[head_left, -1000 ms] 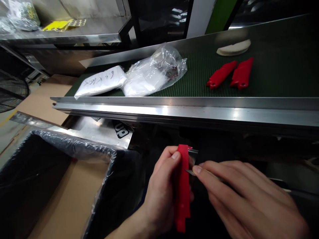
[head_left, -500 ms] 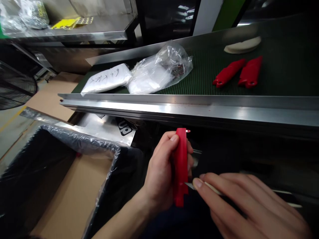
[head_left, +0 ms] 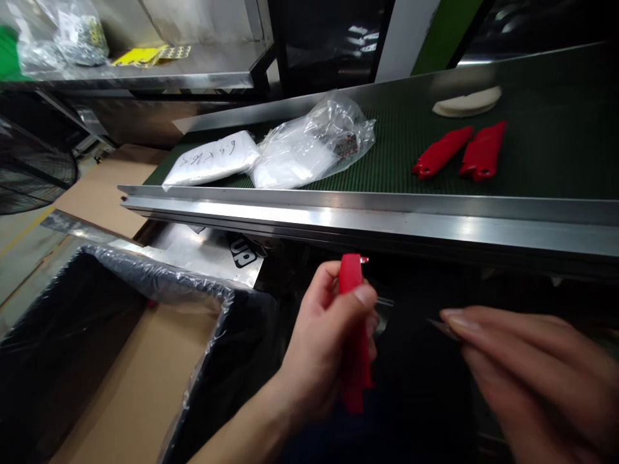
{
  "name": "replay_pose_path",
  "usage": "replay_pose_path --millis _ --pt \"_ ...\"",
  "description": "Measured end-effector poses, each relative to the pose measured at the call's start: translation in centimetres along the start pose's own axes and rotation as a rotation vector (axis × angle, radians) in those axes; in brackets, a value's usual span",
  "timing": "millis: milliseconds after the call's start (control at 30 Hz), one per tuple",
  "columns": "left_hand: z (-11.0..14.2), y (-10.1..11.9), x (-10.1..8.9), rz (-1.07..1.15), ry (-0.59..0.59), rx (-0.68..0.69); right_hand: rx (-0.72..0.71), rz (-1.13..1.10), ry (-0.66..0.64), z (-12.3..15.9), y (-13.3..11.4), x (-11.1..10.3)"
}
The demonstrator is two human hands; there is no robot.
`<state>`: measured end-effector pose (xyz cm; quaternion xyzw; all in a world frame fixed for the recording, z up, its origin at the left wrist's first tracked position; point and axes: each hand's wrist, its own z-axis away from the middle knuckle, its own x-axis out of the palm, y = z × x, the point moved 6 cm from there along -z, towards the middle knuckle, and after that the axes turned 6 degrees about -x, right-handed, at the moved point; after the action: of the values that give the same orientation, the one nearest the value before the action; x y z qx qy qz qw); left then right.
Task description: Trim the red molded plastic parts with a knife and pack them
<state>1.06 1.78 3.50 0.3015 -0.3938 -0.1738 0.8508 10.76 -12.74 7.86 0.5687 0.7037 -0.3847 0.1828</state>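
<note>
A long red plastic part [head_left: 355, 367] stands roughly upright in my left hand [head_left: 319, 338], which is wrapped round it with the thumb across its front. A small shiny tip sticks out at the part's upper right end. My right hand [head_left: 536, 367], smeared by motion, pinches a thin craft knife [head_left: 445, 327] whose pointed blade faces left. Blade and red part are apart. Most of the knife's handle is hidden behind my fingers. Beyond my hands, two similar red parts [head_left: 442, 153] lie side by side on the green conveyor belt [head_left: 391, 142].
A metal rail [head_left: 338, 209] edges the belt. On the belt lie a white packet [head_left: 213, 159] with handwriting, a clear plastic bag [head_left: 309, 148] and a cream curved piece [head_left: 467, 103]. A carton lined with black plastic [head_left: 246, 348] stands at left; a fan [head_left: 36, 154] is behind it.
My right hand has drawn the knife away to the right from the red part. My left thumb has moved across the part's front, and the part has turned slightly.
</note>
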Motion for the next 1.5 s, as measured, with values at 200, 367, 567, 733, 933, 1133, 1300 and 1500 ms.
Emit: replay_pose_path --millis 200,367,567,733,933,1133,1300,1500 --pt "1.3 -1.5 -0.1 -0.14 -0.05 -0.052 -0.042 0.034 -0.052 -3.2 -1.7 0.8" --pt "1.5 -1.4 0.3 -0.126 -0.087 -0.066 -0.027 0.031 -0.125 -3.1 -1.7 1.2" --pt "1.3 -1.7 0.3 -0.109 -0.084 -0.06 -0.03 0.043 -0.116 -3.1 -1.5 1.4" --pt "1.6 -2.2 0.4 -0.099 -0.115 -0.079 -0.055 0.049 -0.14 -2.8 -0.8 1.5" --pt "2.2 -2.3 1.1 -0.023 -0.196 -0.118 0.106 0.013 0.039 -2.1 1.3 -0.1" --pt "1.4 -2.8 1.6 0.134 -0.377 -0.178 -0.003 -0.088 -0.02 -2.3 -1.0 0.2" --pt "1.8 -3.0 2.0 0.248 -0.336 -0.225 0.018 -0.101 -0.041 -2.5 -1.5 0.8" --pt "1.5 -3.2 1.9 0.268 -0.351 -0.222 -0.009 -0.074 -0.049 -2.5 -1.6 0.9"
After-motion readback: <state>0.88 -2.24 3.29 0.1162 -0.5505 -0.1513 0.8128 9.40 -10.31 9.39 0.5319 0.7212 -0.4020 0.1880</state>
